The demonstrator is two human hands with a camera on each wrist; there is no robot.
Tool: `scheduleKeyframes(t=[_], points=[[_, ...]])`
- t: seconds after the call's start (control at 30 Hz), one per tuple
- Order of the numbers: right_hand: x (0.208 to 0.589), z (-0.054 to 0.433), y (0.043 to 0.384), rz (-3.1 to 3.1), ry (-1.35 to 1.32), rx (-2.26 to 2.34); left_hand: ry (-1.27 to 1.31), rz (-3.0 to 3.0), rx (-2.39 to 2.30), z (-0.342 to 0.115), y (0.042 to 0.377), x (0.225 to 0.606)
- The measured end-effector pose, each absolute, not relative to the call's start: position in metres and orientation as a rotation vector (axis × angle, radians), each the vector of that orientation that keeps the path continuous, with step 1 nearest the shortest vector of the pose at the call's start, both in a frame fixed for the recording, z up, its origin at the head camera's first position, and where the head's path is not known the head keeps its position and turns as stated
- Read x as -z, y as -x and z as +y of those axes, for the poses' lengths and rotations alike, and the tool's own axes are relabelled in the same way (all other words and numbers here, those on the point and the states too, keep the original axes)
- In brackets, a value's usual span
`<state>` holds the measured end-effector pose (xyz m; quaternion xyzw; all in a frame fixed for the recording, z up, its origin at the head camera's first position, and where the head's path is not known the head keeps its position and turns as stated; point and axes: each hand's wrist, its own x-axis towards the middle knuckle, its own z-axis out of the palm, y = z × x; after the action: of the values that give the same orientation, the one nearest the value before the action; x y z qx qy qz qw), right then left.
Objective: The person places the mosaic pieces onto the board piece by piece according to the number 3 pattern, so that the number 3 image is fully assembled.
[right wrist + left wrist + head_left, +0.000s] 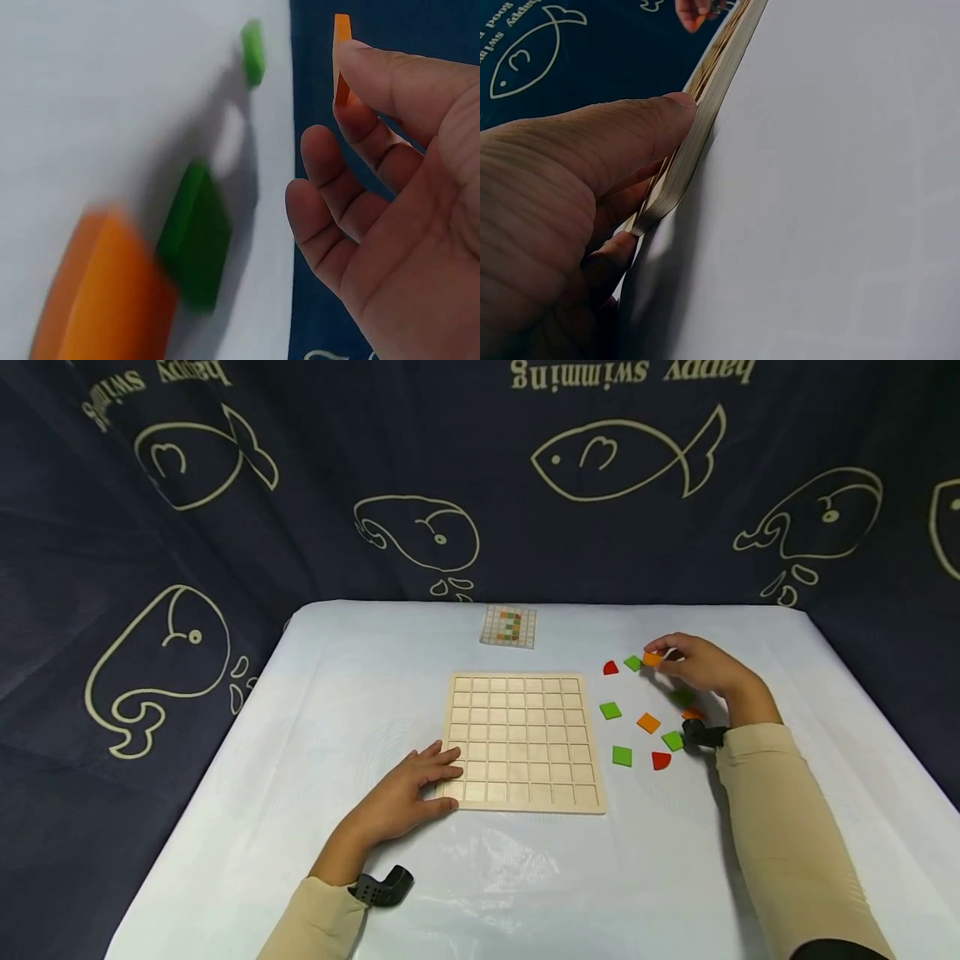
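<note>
My right hand (701, 665) pinches an orange square tile (652, 658) between thumb and fingertips, above the tabletop at the right. In the right wrist view this orange tile (342, 60) is seen edge-on; the other fingers curl loosely. My left hand (408, 793) rests at the near left corner of a wooden grid board (525, 812), fingers spread over its left edge. From the left wrist view, the thumb (649, 131) lies along the board's edge (694, 142). The board's visible squares hold no tiles.
Right of the board lie loose tiles: several green squares (622, 756), orange squares (648, 722) and two red quarter-rounds (661, 761). A small card with a coloured grid pattern (508, 627) lies behind the board. A dark curtain (487, 468) hangs beyond the white table (360, 693).
</note>
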<state>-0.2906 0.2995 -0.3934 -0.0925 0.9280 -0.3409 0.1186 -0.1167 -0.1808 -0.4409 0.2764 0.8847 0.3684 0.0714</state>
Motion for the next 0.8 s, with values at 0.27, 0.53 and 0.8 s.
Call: scheduleKeyframes(t=[0.27,0.53,0.8], points=[[0.386,0.271,0.296,2.708,0.345,1.035,-0.825,2.659,-1.110,-0.181,0.116,0.440],[0.380,0.237,0.300,2.654,0.420,1.119,-0.818,2.657,-1.115,-0.180,0.116,0.439],[0.381,0.210,0.300,2.579,0.478,1.179,-0.826,2.652,-1.115,-0.180,0.116,0.438]])
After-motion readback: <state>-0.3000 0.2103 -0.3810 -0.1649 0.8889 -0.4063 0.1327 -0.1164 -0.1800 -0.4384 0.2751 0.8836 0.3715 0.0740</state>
